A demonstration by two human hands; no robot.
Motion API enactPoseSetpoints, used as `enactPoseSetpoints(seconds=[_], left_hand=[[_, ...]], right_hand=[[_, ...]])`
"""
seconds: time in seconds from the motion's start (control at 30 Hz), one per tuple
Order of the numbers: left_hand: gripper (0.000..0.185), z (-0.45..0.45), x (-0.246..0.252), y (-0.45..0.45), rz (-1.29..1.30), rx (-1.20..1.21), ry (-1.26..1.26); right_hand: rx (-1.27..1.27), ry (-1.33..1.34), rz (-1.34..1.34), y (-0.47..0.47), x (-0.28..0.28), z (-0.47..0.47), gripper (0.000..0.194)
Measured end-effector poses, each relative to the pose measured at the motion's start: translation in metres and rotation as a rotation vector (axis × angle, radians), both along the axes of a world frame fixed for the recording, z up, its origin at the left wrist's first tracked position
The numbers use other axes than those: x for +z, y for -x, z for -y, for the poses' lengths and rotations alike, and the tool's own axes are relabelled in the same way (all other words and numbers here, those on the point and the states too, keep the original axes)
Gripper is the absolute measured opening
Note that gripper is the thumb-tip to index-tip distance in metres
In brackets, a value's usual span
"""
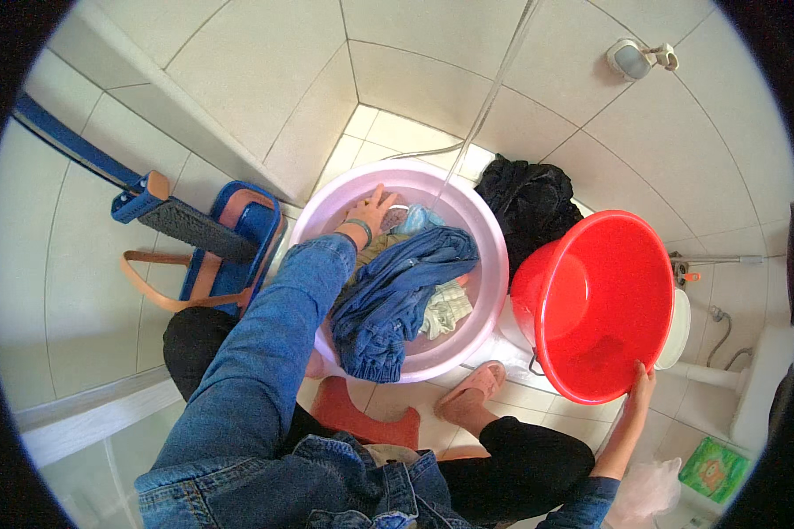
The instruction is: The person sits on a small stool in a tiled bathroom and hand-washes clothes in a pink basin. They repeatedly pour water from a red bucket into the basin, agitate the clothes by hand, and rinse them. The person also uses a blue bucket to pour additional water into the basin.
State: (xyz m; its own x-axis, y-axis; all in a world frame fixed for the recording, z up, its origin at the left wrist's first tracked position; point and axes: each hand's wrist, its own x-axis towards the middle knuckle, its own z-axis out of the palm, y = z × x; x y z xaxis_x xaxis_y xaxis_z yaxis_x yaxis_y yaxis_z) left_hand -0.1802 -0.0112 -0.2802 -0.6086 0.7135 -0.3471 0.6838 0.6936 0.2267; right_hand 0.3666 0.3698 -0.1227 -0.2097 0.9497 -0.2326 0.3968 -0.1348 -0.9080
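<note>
A pale pink plastic basin (491, 317) stands on the tiled floor, with clothes and water in it. My left hand (370, 213) reaches over its left part, fingers spread, beside a brown cloth and a light blue cloth (421, 219). Whether the fingertips touch the cloth I cannot tell. Dark blue denim (397, 291) lies across the middle of the basin, its lower end draped over the near rim. A pale striped cloth (446, 309) lies right of it. My right hand (642, 383) grips the near rim of a tilted red bucket (609, 297), whose visible inside holds no object.
Black clothing (528, 198) is heaped behind the red bucket. A blue mop bucket (231, 238) with a flat mop (195, 228) stands at left. A thin water stream or hose (496, 92) comes down towards the basin. A red plastic stool (370, 423) is beneath me.
</note>
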Motion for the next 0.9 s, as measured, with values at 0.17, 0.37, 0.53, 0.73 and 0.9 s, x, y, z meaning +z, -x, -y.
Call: enactPoseSetpoints(seconds=[0.17,0.37,0.53,0.73,0.9], left_hand=[[0.067,0.007,-0.033,0.002,0.100,0.075,0.012],[0.044,0.010,0.021,-0.001,0.295,-0.355,0.359],[0.057,0.044,0.036,-0.016,-0.025,-0.675,0.226],[0.063,0.055,0.081,-0.046,0.106,-0.522,0.056],[0.085,0.026,0.165,-0.094,0.743,-0.108,-0.140]], right_hand=[[0.019,0.018,-0.011,0.000,-0.006,-0.008,0.028],[0.008,0.012,-0.019,0.003,-0.002,-0.003,0.029],[0.071,-0.121,-0.012,0.014,-0.019,-0.002,0.035],[0.062,-0.396,0.260,0.044,0.007,0.013,0.030],[0.095,-0.565,0.517,0.074,0.082,0.060,0.029]])
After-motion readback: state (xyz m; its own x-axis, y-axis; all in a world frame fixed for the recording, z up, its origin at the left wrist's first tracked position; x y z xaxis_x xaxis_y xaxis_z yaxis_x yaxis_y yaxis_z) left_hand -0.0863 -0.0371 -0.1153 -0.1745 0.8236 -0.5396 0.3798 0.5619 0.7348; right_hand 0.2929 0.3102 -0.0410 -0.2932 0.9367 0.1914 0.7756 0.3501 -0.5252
